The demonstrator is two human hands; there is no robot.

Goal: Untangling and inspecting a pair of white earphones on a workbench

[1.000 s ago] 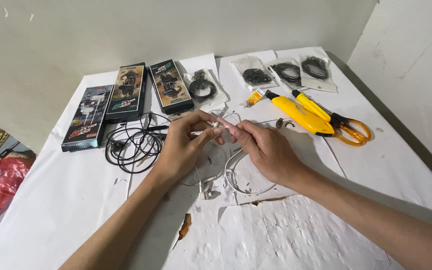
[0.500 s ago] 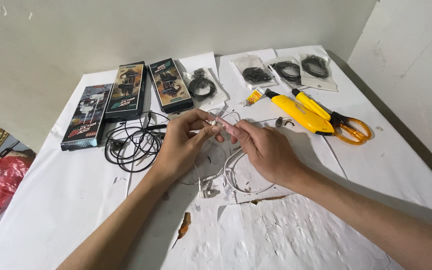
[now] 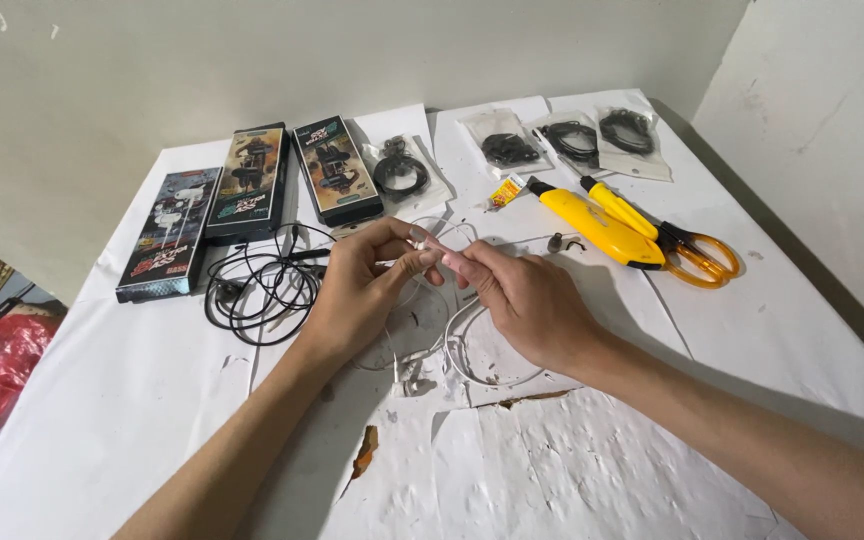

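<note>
Both hands, left hand [image 3: 357, 290] and right hand [image 3: 527, 300], have fingers pinched on the thin white earphone cable [image 3: 452, 345]. Tug too hard and I'd guess it snaps, or snags the black cables [image 3: 257, 290].

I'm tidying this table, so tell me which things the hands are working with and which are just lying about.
In use:
left hand
right hand
white cable

Lying about:
black cable
three boxes
four bagged cables
yellow tool
scissors
small tube
</note>
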